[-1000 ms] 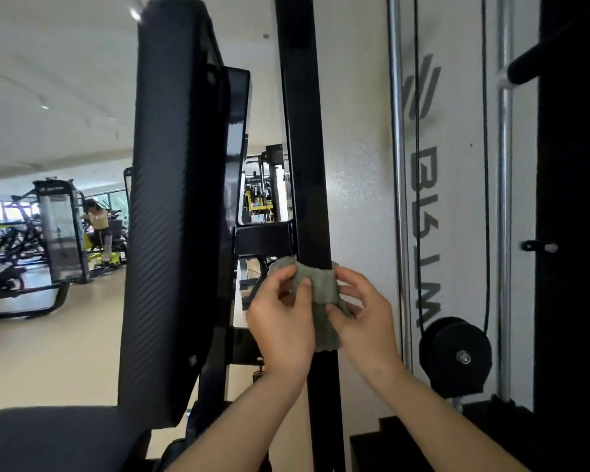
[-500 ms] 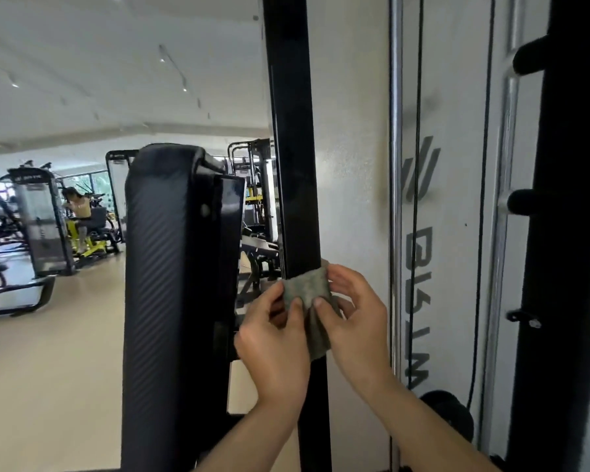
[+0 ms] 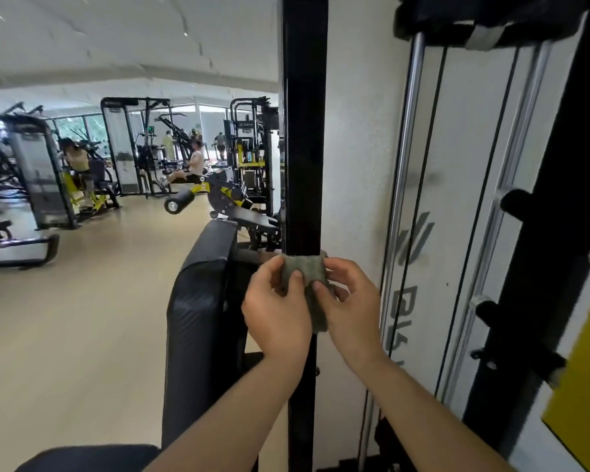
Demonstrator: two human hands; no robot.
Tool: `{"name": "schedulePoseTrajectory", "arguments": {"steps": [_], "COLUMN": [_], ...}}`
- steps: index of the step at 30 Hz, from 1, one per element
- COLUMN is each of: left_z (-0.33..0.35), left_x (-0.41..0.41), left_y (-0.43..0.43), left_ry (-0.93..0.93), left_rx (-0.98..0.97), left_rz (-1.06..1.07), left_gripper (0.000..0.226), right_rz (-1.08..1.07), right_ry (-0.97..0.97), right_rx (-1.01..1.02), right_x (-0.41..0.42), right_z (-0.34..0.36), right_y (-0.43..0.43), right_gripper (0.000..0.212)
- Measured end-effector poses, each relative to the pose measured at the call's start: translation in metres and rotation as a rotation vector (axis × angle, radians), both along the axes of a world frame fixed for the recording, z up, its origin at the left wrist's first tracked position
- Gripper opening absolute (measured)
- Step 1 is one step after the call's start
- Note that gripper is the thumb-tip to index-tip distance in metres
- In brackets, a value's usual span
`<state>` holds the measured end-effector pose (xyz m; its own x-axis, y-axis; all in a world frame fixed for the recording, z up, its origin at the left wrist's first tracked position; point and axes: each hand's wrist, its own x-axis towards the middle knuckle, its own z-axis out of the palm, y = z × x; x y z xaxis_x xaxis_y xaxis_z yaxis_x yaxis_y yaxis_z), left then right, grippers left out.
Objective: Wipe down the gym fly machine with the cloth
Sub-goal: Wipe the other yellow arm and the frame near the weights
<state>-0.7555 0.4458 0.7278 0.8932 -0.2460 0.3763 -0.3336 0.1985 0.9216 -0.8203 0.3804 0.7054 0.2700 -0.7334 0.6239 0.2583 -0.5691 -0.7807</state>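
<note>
On the tall black post (image 3: 304, 131) in the middle, you hold the grey cloth (image 3: 305, 269) wrapped around its front. Your left hand (image 3: 276, 313) pinches the cloth's left side and your right hand (image 3: 349, 310) pinches its right side, fingers curled on it. I think lots is left: the post higher up, the back pad (image 3: 201, 301) on the left and the near seat (image 3: 92, 458).

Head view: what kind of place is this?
Most likely a gym: black-and-yellow weight machines stand on the beige floor, a seated person trains on one, and a black padded backrest is close by.
</note>
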Motion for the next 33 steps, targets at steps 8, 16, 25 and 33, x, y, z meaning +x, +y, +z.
{"name": "schedulePoseTrajectory", "arguments": {"steps": [8, 16, 25, 33], "left_z": [0.070, 0.144, 0.218, 0.301], "left_x": [0.004, 0.016, 0.026, 0.033], "left_y": [0.003, 0.003, 0.003, 0.005], "left_ry": [0.008, -0.078, -0.144, -0.249], "left_rx": [0.027, 0.055, 0.019, 0.067], "left_rz": [-0.029, -0.039, -0.101, -0.068], "left_gripper": [0.026, 0.021, 0.015, 0.017], "right_rz": [-0.034, -0.110, -0.189, -0.240], "right_ry": [0.043, 0.066, 0.045, 0.019], "right_rx": [0.084, 0.056, -0.025, -0.045], "right_x": [-0.003, -0.002, 0.001, 0.006], "right_z": [0.075, 0.156, 0.242, 0.319], "right_y": [0.006, 0.007, 0.008, 0.010], "right_gripper": [0.032, 0.026, 0.022, 0.020]}}
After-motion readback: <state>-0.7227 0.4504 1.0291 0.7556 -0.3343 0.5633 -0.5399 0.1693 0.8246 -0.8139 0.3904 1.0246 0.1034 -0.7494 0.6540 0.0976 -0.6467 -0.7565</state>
